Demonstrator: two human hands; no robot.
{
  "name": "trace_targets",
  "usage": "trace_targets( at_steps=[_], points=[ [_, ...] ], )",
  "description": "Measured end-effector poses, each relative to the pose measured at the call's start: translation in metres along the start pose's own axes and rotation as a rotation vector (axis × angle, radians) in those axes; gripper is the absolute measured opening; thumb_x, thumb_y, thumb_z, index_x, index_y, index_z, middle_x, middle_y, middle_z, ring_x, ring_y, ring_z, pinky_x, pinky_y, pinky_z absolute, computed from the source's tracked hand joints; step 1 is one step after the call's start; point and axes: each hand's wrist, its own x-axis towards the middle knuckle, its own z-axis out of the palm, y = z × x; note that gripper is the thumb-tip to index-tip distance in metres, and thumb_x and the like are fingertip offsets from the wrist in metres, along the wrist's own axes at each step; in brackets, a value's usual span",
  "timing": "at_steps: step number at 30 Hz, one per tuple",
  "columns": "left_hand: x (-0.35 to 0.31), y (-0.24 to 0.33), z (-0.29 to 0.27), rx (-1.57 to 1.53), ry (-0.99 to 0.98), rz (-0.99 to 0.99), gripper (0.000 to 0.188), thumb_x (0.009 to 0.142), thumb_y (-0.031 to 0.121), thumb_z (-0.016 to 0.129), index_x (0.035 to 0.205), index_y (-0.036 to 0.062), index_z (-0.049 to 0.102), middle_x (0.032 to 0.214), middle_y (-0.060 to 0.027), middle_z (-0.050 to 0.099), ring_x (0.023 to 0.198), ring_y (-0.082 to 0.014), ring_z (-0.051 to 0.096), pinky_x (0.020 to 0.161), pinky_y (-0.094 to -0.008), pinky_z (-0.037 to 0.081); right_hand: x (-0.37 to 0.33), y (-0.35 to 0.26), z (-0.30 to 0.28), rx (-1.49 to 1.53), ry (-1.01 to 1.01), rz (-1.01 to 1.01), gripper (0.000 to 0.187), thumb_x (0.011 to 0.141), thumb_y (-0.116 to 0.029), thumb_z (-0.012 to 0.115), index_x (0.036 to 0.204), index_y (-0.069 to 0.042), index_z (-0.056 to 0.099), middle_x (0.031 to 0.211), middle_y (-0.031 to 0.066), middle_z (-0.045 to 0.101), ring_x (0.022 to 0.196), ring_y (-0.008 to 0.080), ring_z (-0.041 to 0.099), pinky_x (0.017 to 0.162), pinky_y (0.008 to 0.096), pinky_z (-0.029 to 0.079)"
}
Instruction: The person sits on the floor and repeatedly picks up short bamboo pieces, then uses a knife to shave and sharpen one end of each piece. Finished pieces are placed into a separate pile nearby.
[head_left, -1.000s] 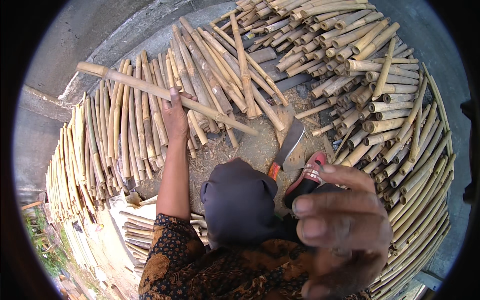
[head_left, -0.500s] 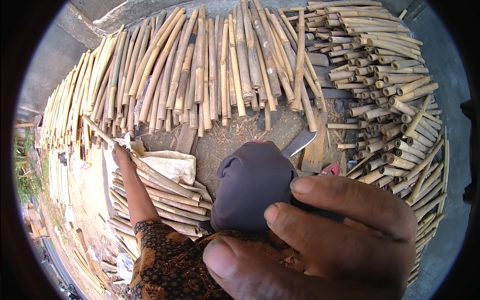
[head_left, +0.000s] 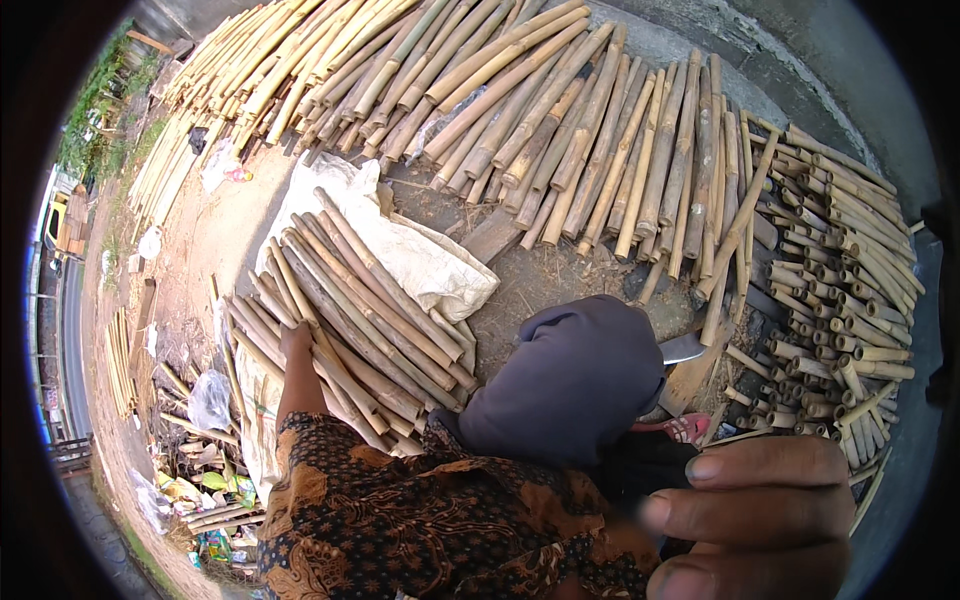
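My left hand [head_left: 296,340] reaches to the near left end of a low pile of bamboo poles [head_left: 370,292], its fingers closed around a pole there and partly hidden. The pile rests on a whitish woven sack [head_left: 440,262]. Close to the camera at the lower right is my right hand [head_left: 765,505], fingers bent and a little apart, holding nothing that I can see. Beyond my knee, a broad metal blade [head_left: 684,348] lies by a wooden board [head_left: 692,378]; its handle is hidden.
A long row of bamboo poles [head_left: 600,150] leans along the far side. Shorter bamboo lengths [head_left: 840,320] are stacked at the right, ends facing me. At the left are clear plastic bags [head_left: 209,400] and litter [head_left: 215,490]. A grey wall [head_left: 800,70] stands behind.
My left hand has come back and down with a bamboo pole, from the far row to the pile. My right hand has drawn down to the right. The view has turned left.
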Motion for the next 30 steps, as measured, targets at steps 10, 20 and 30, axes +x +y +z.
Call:
trace_targets(
  at_steps=[10,20,30],
  points=[
    [-0.074,0.012,0.009,0.182,0.063,0.064,0.087,0.088,0.049,0.071,0.146,-0.0067,0.037,0.137,-0.0357,0.054,0.128,-0.044,0.056,0.109,-0.0436,0.044,-0.011,-0.006,-0.017,0.006,0.016,-0.02,0.025,0.085,-0.031,0.079,0.1,-0.014,0.069,0.099,-0.0009,0.065,0.08,0.0176,0.067,0.075,0.0323,0.061],
    [-0.042,-0.008,-0.006,-0.337,-0.039,-0.135,0.077,0.09,0.043,0.072,0.138,-0.0115,0.045,0.11,-0.0281,0.069,0.099,-0.0414,0.069,0.095,-0.0447,0.052,-0.094,0.018,-0.027,-0.042,0.694,0.212,0.032,0.106,-0.014,0.039,0.13,0.003,0.05,0.099,0.0195,0.066,0.068,0.0198,0.068,0.073,0.0381,0.057],
    [-0.068,0.018,0.008,0.455,0.408,-0.023,0.075,0.092,0.046,0.069,0.141,-0.0055,0.048,0.13,-0.0272,0.058,0.115,-0.0405,0.058,0.098,-0.0512,0.046,-0.366,0.155,0.084,-0.171,0.748,1.999,0.047,0.098,-0.035,0.061,0.124,0.004,0.059,0.084,0.0181,0.072,0.066,0.0252,0.072,0.062,0.0366,0.056]
  ],
)
